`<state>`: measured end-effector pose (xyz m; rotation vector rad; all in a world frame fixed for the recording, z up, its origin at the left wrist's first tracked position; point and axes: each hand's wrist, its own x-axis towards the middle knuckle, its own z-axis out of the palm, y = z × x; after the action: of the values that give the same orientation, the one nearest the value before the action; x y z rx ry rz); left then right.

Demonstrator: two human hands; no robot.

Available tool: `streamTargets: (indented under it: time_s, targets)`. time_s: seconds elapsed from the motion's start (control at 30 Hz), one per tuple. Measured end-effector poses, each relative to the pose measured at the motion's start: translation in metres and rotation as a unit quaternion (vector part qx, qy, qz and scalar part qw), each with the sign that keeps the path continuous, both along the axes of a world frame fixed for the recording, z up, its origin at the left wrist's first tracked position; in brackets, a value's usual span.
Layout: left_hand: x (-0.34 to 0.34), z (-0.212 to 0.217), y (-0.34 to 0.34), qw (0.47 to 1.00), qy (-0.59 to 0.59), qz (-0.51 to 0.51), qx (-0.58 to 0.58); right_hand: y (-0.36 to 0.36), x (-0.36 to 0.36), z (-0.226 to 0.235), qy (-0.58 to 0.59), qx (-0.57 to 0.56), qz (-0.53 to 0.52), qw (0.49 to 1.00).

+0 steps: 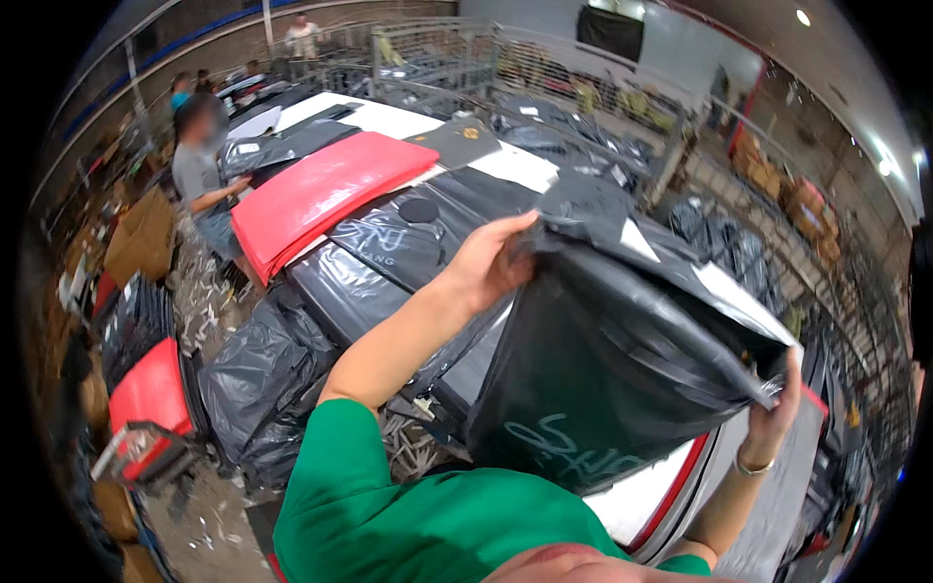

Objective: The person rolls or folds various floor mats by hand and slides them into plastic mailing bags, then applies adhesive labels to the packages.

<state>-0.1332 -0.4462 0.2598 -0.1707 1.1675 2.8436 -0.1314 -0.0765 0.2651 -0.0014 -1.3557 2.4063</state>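
A large black plastic mailing bag (593,379) with pale lettering hangs upright in front of me, its mouth spread wide. My left hand (498,262) grips the bag's upper left corner, fingers partly hidden behind the plastic. At the upper right corner, my right hand (773,413) is closed on the bag's edge, a band around that wrist. What lies inside the bag is too dark to make out. Beyond my left hand, flat black bags (428,228) lie on the table, beside a stack of glossy red bags (335,185).
A black plastic sack (262,384) slumps on the floor at my left, near a red bag stack (151,398). A person in grey (206,180) stands at the table's far left. Wire cages (437,63) filled with parcels line the back and right. Cardboard (141,238) and scraps litter the left floor.
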Motion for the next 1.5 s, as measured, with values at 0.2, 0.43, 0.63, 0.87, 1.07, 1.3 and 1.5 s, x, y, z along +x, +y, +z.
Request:
streamTargets:
  time_s: [0.2,0.43,0.63,0.87,1.07,1.3,1.5]
  targets:
    - [-0.108,0.050,-0.028,0.979,0.199,-0.033,0.023,0.054,-0.112,0.049,0.110,0.112,0.062,0.986]
    - [0.027,-0.015,-0.029,0.918,0.342,0.098,-0.174,0.080,0.020,-0.056,0.198,0.317,-0.122,0.919]
    - [0.077,-0.324,-0.061,0.945,-0.020,0.066,-0.320,0.002,0.097,-0.309,-0.188,0.365,-0.003,0.912]
    - [0.088,-0.378,-0.062,0.628,-0.010,0.160,-0.761,0.000,0.143,-0.400,-0.250,0.563,0.111,0.780]
    - [0.059,-0.280,0.124,0.788,0.175,-0.179,-0.562,0.001,0.155,-0.366,-0.383,0.219,0.259,0.859]
    - [0.071,-0.296,0.197,0.617,0.282,-0.409,-0.610,-0.009,0.162,-0.333,-0.312,0.116,0.289,0.898]
    - [0.115,-0.272,0.125,0.794,0.113,-0.435,-0.409,-0.011,0.179,-0.331,-0.287,0.132,0.262,0.912]
